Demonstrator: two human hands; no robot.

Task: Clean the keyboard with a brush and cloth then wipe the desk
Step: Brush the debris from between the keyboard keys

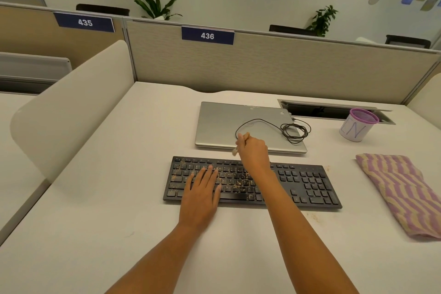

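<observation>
Hands: left hand lies flat with straight fingers on the keyboard's left half; right hand curls round a thin brush over its far edge.
Keyboard: flat black plastic, tan crumbs speckling the left keys.
Cloth: soft, purple-and-beige wavy stripes, right of the keyboard, untouched.
Table: smooth, off-white.
Laptop: closed, silver, behind the keyboard, black cable coiled on top.

The right hand hides most of the brush. The cloth runs off the picture's right edge. The keyboard legends are too small to read.
</observation>
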